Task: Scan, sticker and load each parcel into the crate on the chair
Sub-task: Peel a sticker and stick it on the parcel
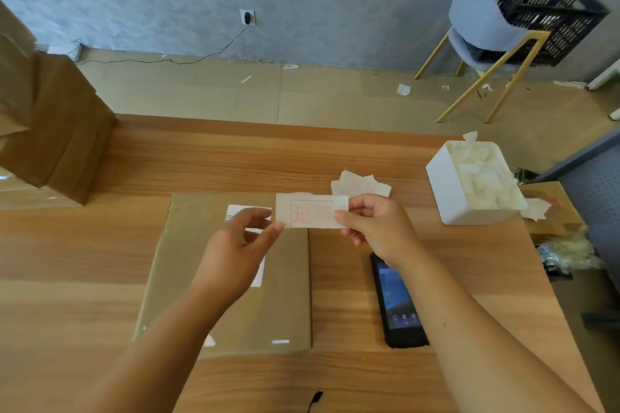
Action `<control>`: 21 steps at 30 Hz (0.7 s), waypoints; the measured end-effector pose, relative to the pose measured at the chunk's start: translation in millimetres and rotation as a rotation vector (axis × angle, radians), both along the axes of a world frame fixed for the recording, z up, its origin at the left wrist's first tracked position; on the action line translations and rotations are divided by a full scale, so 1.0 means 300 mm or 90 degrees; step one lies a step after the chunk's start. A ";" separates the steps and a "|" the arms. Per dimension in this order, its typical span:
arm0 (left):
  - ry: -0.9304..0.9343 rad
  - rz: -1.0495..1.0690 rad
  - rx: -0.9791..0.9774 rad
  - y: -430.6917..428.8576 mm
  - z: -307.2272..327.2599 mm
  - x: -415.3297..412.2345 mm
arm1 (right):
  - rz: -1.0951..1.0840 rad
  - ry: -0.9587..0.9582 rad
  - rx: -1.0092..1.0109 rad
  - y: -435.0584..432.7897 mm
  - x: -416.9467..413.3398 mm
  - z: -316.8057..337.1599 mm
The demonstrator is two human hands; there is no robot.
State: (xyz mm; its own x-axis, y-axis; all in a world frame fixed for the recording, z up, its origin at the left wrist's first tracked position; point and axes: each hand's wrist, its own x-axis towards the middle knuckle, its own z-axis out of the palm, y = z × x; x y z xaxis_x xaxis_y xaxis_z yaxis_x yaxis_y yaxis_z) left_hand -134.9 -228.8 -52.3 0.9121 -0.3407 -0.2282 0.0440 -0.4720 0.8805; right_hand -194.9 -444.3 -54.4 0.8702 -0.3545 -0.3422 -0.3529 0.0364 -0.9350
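Note:
A flat brown cardboard parcel [285, 285] with a white label lies on the wooden table in front of me. Above its far edge I hold a white sticker [310, 214] printed with red characters. My right hand [372, 228] pinches its right end, and my left hand [241, 245] pinches its left edge between thumb and fingers. A black handheld scanner [397, 302] lies on the table just right of the parcel, screen lit. The black slatted crate [543, 13] sits on a pale blue chair [479, 23] with yellow legs at the far right.
A white box [449, 191] of crumpled backing papers stands at the right, with loose stickers [360, 183] beside it. A stack of brown cartons [50, 131] fills the table's left end. Paper scraps litter the floor. A cable runs to a wall socket [247, 17].

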 end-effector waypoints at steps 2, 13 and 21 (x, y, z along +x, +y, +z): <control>0.004 0.023 -0.035 0.038 0.014 0.002 | 0.018 -0.008 -0.003 0.053 -0.006 0.018; 0.061 0.079 -0.156 0.248 0.031 0.007 | -0.014 -0.055 0.084 0.282 -0.030 0.062; 0.073 0.020 -0.144 0.338 0.044 0.008 | -0.057 -0.066 0.030 0.395 -0.034 0.086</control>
